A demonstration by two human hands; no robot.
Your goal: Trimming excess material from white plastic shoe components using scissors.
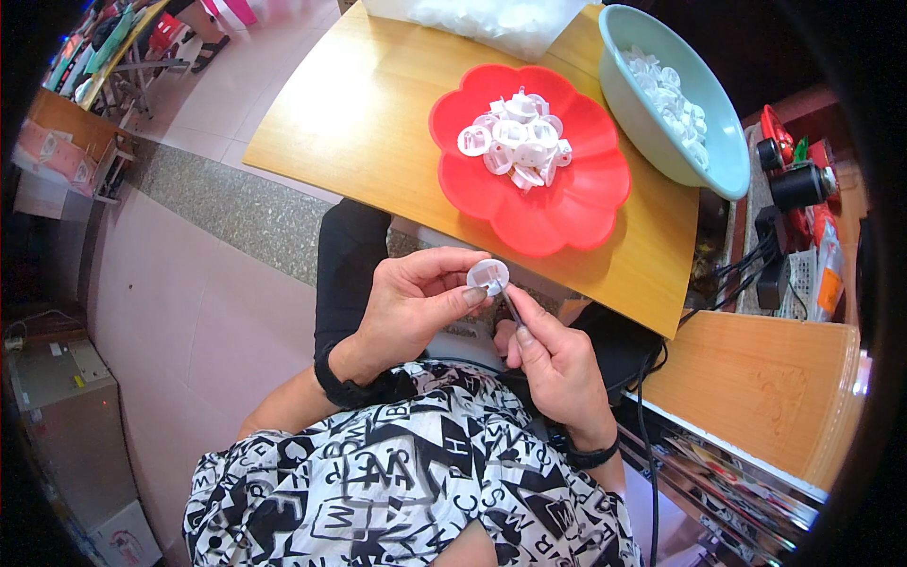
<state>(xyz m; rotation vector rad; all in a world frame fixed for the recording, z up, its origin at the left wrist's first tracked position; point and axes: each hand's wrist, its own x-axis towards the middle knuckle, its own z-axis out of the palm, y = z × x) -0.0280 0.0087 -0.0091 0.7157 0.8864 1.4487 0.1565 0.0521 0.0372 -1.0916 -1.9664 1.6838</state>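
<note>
Between the thumb and fingers of my left hand [416, 300] is a small round white plastic piece [484, 273] with a rectangular opening. My right hand [564, 369] is closed around a thin dark metal tool [512, 309], whose tip meets the piece's lower right edge; whether it is tweezers or a blade is too small to tell. Both hands are held above my lap, just off the table's near edge. Beyond them, a red flower-shaped bowl [590, 213] carries a heap of similar white plastic pieces [518, 140].
The bowl stands on a yellow wooden table [331, 123]. At its far right is a pale teal basin [723, 151] of white pieces, and at the back a translucent bag [491, 24]. A black cable [650, 444] hangs beside my right arm, near a wooden cabinet [765, 387].
</note>
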